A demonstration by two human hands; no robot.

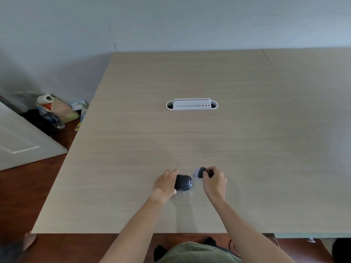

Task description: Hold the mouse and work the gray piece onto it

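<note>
- My left hand grips a dark computer mouse at the near centre of the table.
- My right hand, fingers curled, pinches a small grey-and-dark piece, blurred, just right of the mouse.
- Farther off, a white cable grommet sits in the wood-grain tabletop; grey wall behind.

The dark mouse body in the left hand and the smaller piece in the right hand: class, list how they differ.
The mouse body is larger than the small piece. The mouse body is all dark; the small piece has a pale side. The left hand holds the mouse body on the table; the right hand pinches the small piece, blurred. Both lie near the table's front edge.
</note>
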